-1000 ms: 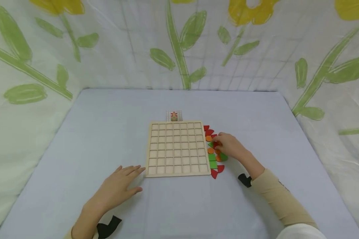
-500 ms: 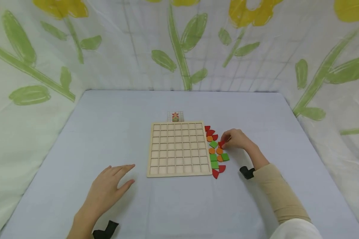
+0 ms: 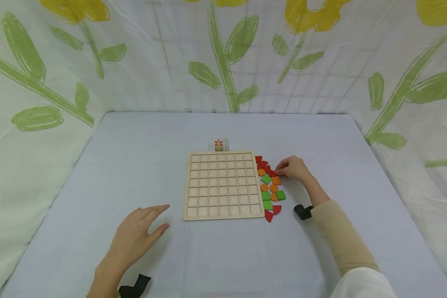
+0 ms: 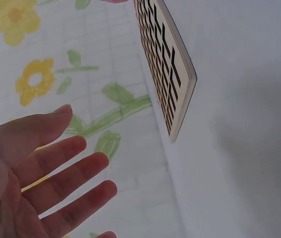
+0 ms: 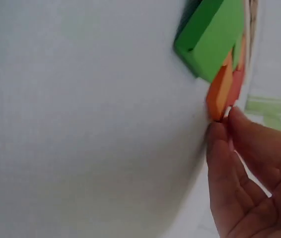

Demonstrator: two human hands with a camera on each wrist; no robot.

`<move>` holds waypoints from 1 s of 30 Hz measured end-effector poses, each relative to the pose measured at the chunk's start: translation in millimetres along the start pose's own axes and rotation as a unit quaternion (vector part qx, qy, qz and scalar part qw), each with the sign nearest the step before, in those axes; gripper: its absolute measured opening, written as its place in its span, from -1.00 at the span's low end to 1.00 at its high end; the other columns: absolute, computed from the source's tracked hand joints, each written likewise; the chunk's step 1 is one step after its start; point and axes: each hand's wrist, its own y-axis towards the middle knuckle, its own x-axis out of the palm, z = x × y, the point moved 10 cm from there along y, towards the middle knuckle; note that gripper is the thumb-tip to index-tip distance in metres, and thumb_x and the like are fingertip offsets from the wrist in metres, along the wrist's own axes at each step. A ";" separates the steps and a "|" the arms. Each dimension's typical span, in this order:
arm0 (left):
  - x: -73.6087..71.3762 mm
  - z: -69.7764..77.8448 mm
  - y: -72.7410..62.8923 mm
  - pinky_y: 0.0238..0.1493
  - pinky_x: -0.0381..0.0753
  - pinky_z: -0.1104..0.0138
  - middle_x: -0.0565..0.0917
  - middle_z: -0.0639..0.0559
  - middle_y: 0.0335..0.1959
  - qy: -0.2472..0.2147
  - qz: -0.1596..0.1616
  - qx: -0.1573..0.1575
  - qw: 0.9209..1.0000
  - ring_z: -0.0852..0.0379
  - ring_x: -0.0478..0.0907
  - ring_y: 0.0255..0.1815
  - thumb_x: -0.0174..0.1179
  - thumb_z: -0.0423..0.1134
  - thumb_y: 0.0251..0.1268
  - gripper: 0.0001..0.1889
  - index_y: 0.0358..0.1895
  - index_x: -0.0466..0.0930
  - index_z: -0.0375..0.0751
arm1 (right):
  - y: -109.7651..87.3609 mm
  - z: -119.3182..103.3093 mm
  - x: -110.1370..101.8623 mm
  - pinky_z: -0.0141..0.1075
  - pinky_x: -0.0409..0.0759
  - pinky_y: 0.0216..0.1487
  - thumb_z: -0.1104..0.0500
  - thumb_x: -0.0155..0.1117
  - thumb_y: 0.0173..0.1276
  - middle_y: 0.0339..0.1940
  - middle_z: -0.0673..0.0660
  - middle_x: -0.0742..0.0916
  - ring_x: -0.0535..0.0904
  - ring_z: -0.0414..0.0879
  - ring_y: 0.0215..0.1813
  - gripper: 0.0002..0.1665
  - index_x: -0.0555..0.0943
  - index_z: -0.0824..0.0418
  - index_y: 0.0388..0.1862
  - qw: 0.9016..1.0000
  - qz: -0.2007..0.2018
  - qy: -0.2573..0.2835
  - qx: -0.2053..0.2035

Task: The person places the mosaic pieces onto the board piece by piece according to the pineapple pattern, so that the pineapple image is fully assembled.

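Note:
A wooden grid board [image 3: 221, 186] with square cells lies at the middle of the table. Along its right side is a loose cluster of red, orange and green pieces. My right hand [image 3: 292, 168] pinches a red piece [image 3: 272, 174] between thumb and fingertips at the cluster's right edge. Just below it lies an orange square piece [image 3: 276, 181], which the right wrist view shows right at the fingertips. My left hand [image 3: 132, 236] hovers left of the board's near corner, fingers extended and thumb apart, holding nothing. The left wrist view shows the same hand [image 4: 46, 173] with spread fingers.
A small pattern card [image 3: 218, 145] with a printed grid sits behind the board's far edge. Green squares [image 3: 267, 200], orange round pieces [image 3: 264, 188] and further red pieces [image 3: 269, 216] lie close together on the white tablecloth [image 3: 141, 157]. A flower-painted sheet [image 3: 141, 54] hangs behind.
My right hand has brought the red piece up from over the cluster to beside the other red pieces, uncovering the orange square. The left hand drew back from the board's corner.

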 end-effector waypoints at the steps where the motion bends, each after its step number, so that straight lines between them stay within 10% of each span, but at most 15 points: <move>1: 0.5 -0.8 -0.4 0.07 0.51 -0.13 0.71 -0.05 -0.02 0.000 -0.001 -0.003 1.000 -0.12 0.63 -0.04 0.44 -0.25 0.04 -0.51 0.11 0.63 -0.20 | -3.1 -1.8 1.0 -0.34 0.52 -0.26 0.20 0.26 0.36 -0.34 0.18 0.71 0.53 -0.01 -0.30 -0.76 0.68 0.39 -0.17 1.000 -0.003 -0.005 -0.006; 11: 0.5 -6.8 -1.3 0.08 0.51 -0.11 0.71 -0.08 -0.02 -0.008 0.008 -0.007 1.000 -0.14 0.63 -0.04 0.45 -0.28 0.01 -0.51 0.10 0.64 -0.21 | -44.7 -13.7 30.2 -0.13 0.60 -0.10 0.23 0.47 0.15 -0.24 0.14 0.65 0.52 0.05 -0.16 -0.74 0.62 0.27 -0.21 0.987 -0.110 -0.090 -0.077; 23: 7.4 -10.3 3.8 0.09 0.50 -0.11 0.70 -0.10 -0.01 -0.020 -0.007 -0.014 1.000 -0.16 0.63 -0.03 0.43 -0.28 0.04 -0.52 0.11 0.63 -0.22 | -58.8 -10.8 18.0 -0.06 0.63 -0.08 0.29 0.31 0.30 -0.07 0.35 0.63 0.56 0.20 -0.06 -0.66 0.61 0.38 0.04 0.994 -0.018 -0.067 -0.083; 30: 12.5 -11.4 4.3 0.06 0.53 -0.08 0.70 -0.10 -0.01 -0.025 -0.016 -0.017 0.999 -0.15 0.63 -0.04 0.44 -0.27 0.04 -0.52 0.11 0.63 -0.23 | -81.0 -29.9 40.0 -0.27 0.50 -0.35 0.10 0.47 0.18 -0.45 0.03 0.60 0.48 -0.07 -0.33 -0.75 0.59 0.21 -0.38 0.984 -0.041 -0.112 -0.132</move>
